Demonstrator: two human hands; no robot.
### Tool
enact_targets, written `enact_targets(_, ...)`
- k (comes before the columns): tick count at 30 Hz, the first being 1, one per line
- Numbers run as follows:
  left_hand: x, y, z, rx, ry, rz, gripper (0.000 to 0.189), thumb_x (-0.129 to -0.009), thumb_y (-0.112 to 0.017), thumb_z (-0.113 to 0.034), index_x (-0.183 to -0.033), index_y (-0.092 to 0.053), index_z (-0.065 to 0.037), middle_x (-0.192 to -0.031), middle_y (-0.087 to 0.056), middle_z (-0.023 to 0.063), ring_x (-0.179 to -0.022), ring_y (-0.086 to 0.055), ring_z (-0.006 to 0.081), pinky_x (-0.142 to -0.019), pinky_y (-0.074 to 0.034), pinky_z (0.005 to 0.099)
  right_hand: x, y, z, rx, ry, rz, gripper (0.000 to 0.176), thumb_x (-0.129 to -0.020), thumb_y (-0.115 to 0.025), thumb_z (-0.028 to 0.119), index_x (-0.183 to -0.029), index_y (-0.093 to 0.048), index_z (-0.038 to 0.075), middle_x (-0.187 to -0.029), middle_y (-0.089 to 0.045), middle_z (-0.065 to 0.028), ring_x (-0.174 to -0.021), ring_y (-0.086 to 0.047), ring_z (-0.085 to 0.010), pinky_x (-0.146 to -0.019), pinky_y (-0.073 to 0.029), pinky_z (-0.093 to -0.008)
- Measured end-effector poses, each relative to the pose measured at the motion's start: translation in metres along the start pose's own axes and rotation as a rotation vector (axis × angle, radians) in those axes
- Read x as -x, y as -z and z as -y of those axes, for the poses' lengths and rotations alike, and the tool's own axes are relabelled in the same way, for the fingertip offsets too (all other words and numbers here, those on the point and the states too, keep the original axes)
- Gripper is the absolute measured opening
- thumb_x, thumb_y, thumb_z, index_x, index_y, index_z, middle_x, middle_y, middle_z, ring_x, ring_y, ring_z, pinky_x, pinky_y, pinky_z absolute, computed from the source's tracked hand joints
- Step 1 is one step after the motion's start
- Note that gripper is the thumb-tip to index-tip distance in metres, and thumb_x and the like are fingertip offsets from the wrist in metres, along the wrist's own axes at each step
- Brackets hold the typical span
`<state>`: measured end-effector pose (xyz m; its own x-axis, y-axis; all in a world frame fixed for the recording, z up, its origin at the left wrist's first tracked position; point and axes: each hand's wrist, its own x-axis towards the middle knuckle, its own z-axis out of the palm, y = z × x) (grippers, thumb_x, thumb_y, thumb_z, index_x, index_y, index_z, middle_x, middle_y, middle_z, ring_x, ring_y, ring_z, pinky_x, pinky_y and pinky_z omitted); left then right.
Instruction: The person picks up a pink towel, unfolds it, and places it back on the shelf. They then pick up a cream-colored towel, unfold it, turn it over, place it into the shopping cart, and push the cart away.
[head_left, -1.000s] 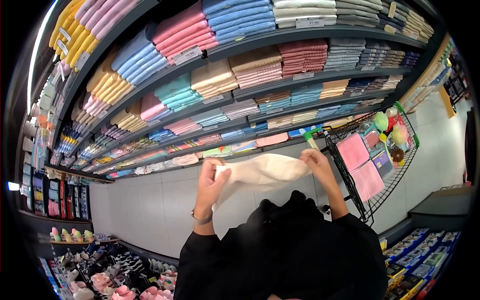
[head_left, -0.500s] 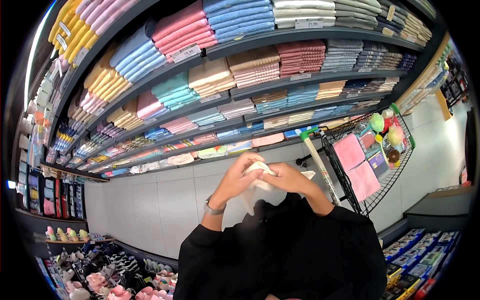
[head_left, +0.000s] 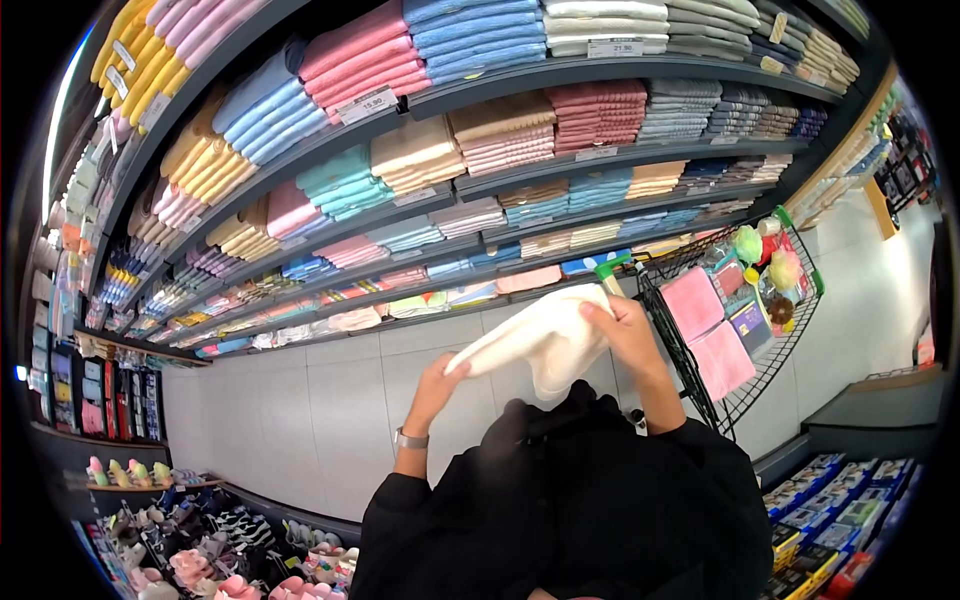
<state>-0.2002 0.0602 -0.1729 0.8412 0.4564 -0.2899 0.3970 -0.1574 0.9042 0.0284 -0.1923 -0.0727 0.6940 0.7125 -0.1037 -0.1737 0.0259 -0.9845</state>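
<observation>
A cream-white towel (head_left: 535,340) hangs partly unfolded in the air in front of my chest, stretched between both hands. Its left end is pinched in my left hand (head_left: 436,388), which wears a wristband. On the other side my right hand (head_left: 625,330) grips the towel's upper right part, thumb on top. The middle of the cloth sags in a loose fold. Just right of my right hand stands a black wire shopping cart (head_left: 745,405), with pink folded cloths (head_left: 722,360) and other goods lying in it.
Curved shelves (head_left: 520,75) of folded towels with price labels rise ahead and to the left. Slippers and shoes (head_left: 215,555) fill a rack at lower left. Boxed goods (head_left: 835,515) line the lower right. Grey floor tiles (head_left: 340,400) run between.
My hands have moved apart, the left to the left and down, the right to the right and up. The towel, bunched between them before, is now spread out.
</observation>
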Motion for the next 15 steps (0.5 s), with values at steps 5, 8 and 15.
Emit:
enact_targets(5, 0.013, 0.035, -0.023, 0.439, -0.079, -0.278, 0.017, -0.089, -0.067, -0.014, -0.099, -0.066, 0.000, -0.089, -0.064, 0.0029, -0.083, -0.056, 0.0100, -0.076, -0.046, 0.0250, -0.004, 0.023, -0.025, -0.054, -0.019, -0.183, 0.030, -0.095, -0.062, 0.022, -0.107, -0.067, -0.005, -0.095, -0.070, -0.0055, -0.083, -0.062, -0.0093, -0.075, -0.048, -0.0237)
enact_targets(8, 0.021, 0.036, -0.045, 0.650, -0.187, -0.286, 0.017, -0.089, -0.066, -0.011, -0.101, -0.063, 0.001, -0.096, -0.065, 0.0062, -0.086, -0.059, 0.0117, -0.080, -0.048, 0.0266, -0.008, 0.030, -0.050, -0.108, -0.028, -0.200, 0.029, -0.096, -0.060, 0.020, -0.110, -0.066, -0.004, -0.100, -0.070, -0.0061, -0.089, -0.063, -0.0103, -0.082, -0.047, -0.0247)
enact_targets(15, 0.029, 0.012, -0.094, 0.431, -0.259, -0.477, 0.018, -0.093, -0.065, -0.013, -0.104, -0.062, 0.000, -0.095, -0.065, 0.0045, -0.084, -0.058, 0.0091, -0.077, -0.049, 0.0244, -0.006, 0.028, -0.077, -0.129, -0.095, -0.238, 0.031, -0.096, -0.060, 0.016, -0.119, -0.062, -0.004, -0.111, -0.067, -0.0061, -0.099, -0.060, -0.0103, -0.089, -0.045, -0.0247)
